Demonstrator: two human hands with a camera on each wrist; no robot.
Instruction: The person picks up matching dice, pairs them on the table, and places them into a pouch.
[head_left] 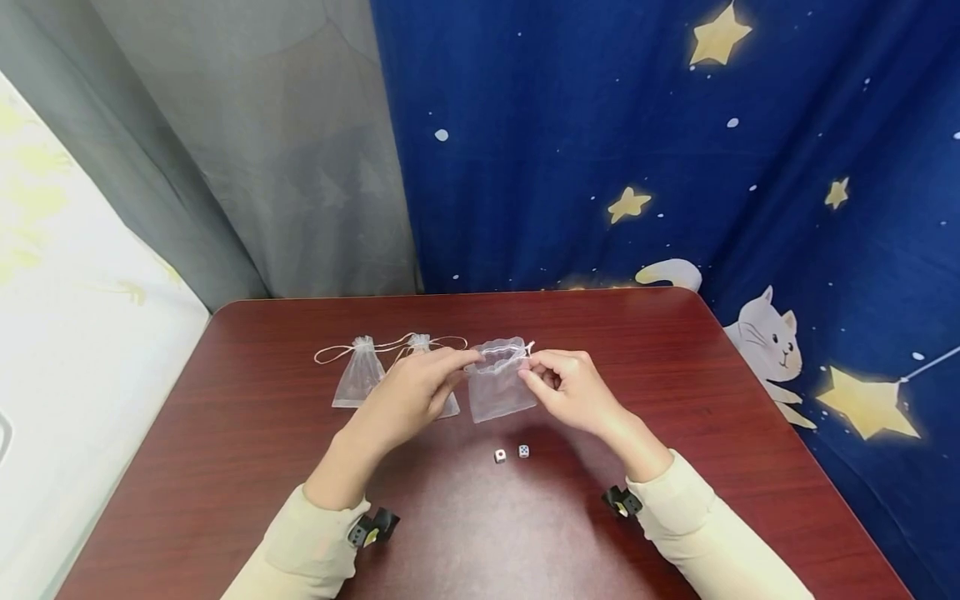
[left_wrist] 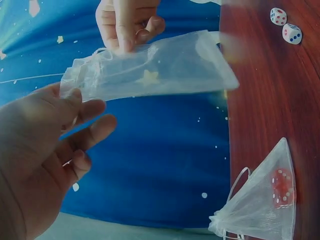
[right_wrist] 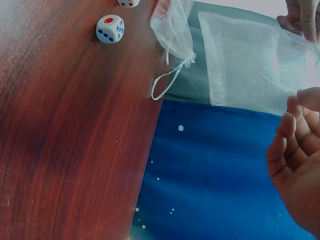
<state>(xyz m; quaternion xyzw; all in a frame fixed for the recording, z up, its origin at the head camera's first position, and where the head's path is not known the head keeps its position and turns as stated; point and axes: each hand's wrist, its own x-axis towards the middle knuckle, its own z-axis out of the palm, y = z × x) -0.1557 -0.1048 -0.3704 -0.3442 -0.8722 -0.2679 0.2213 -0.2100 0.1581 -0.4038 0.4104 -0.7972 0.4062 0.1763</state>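
Note:
A sheer white drawstring bag (head_left: 501,398) hangs upright between my two hands, its ruffled mouth spread wide. My left hand (head_left: 408,387) pinches the left side of the rim between thumb and forefinger, the other fingers loosely bent in the left wrist view. On the opposite side, my right hand (head_left: 573,390) pinches the rim next to the cord, with its lower fingers curled in. No die shows inside this bag. Two white dice (head_left: 500,456) (head_left: 523,451) with red and blue pips lie on the table, nearer to me than the bag.
Left of the held bag lie two cinched organza bags, one (head_left: 360,379) in full sight, the other (head_left: 420,341) partly behind my left hand. A red die (left_wrist: 283,188) shows through one bag. Curtains (head_left: 540,167) hang behind the dark red table (head_left: 247,433).

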